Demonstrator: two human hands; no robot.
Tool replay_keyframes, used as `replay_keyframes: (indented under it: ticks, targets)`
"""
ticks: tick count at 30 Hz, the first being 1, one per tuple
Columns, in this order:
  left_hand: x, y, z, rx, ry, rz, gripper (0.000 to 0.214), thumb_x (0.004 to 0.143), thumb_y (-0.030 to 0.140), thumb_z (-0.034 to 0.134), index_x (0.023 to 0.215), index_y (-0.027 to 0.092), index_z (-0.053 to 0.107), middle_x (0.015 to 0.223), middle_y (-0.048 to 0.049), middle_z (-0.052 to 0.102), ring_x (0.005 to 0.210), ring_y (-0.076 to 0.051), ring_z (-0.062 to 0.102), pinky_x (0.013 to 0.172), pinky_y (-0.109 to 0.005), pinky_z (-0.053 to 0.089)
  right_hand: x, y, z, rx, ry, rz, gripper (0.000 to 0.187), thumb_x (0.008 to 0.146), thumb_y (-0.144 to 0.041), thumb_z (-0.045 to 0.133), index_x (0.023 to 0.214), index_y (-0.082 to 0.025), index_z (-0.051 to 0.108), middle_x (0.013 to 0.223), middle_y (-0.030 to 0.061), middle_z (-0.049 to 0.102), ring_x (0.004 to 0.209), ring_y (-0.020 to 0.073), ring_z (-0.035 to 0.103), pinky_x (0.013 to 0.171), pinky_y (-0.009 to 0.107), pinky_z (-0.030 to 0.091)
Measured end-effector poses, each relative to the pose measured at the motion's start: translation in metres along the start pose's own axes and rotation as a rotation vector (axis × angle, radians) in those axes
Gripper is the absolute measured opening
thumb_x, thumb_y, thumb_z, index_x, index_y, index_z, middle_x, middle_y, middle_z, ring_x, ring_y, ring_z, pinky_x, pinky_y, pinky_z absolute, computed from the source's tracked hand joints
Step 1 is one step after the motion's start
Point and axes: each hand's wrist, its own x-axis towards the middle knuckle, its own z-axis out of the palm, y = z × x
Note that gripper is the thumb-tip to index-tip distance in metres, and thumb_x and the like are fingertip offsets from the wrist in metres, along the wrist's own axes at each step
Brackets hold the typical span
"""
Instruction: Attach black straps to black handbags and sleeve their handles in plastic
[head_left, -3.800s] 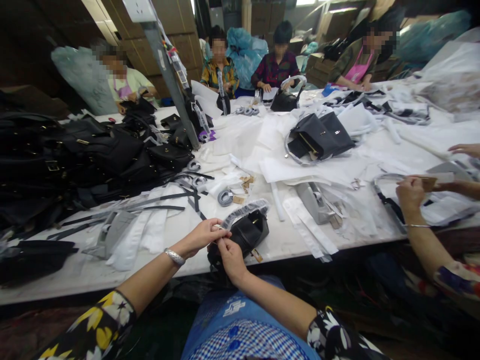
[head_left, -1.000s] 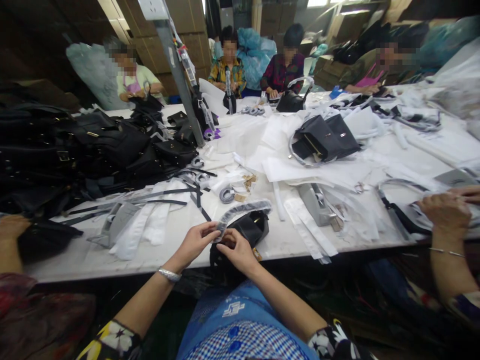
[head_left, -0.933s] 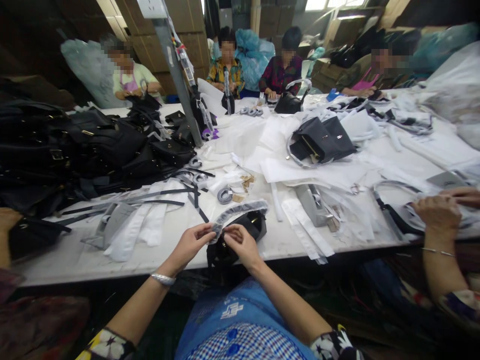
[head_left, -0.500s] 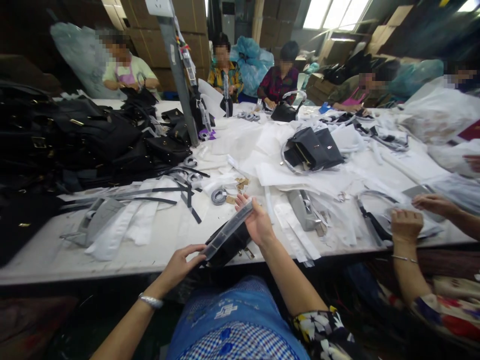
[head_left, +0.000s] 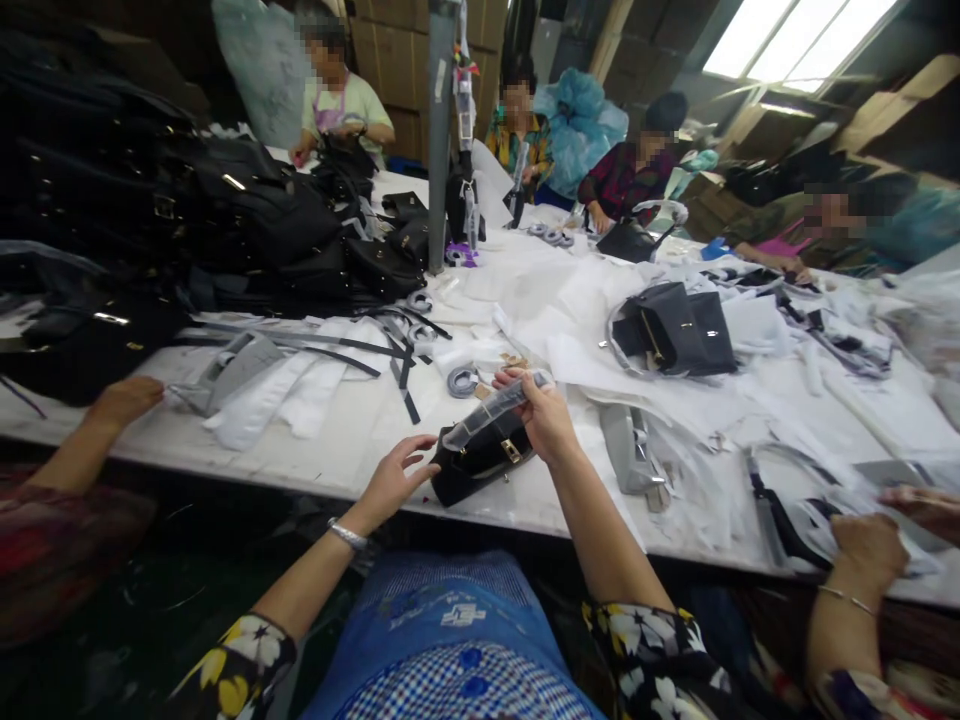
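A small black handbag [head_left: 477,478] with a gold clasp rests at the near edge of the table in front of me. Its strap [head_left: 487,415], covered in clear plastic, slants above the bag's top. Closed round the upper right end of this strap is my right hand [head_left: 553,418]. My left hand [head_left: 394,474] is beside the bag's left end, thumb and fingers apart; its fingertips are close to the bag, and I cannot tell whether they touch. A roll of grey strip [head_left: 462,381] lies just behind the bag.
Black bags [head_left: 247,210] are heaped at the left beside a metal post [head_left: 439,150]. A dark handbag [head_left: 679,332] and grey bag-shaped pieces [head_left: 634,450] lie to the right among white sheets. Co-workers' hands [head_left: 124,403] are at both sides; several people sit opposite.
My left hand has let go of the strap's lower end and opened. The bag has turned, showing its gold clasp. The view has shifted left, and a co-worker's hand appears at the left.
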Motion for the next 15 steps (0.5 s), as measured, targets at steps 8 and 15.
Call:
replay_keyframes:
  ticks: [8,15]
  targets:
    - [-0.035,-0.04,0.027,0.058,0.114,-0.021,0.026,0.082,0.032,0.067,0.106,0.022,0.067,0.108,-0.0068,0.066,0.105,-0.023,0.061,0.096,-0.041,0.049,-0.056,0.049,-0.025,-0.361,-0.116,0.094,0.055,0.088,-0.061,0.052,0.129,-0.024,0.053,0.13,0.0107,0.061,0.123,0.027,0.056,0.106,0.045,0.043]
    - [-0.028,-0.049,0.029,-0.104,0.128,-0.019,0.023,0.083,0.033,0.068,0.101,0.02,0.071,0.103,-0.0076,0.069,0.1,-0.023,0.064,0.093,-0.035,0.049,-0.088,0.09,-0.021,-0.866,-0.287,0.196,0.049,0.071,-0.051,0.076,0.108,-0.02,0.067,0.105,0.0109,0.072,0.098,0.0317,0.067,0.095,0.048,0.048]
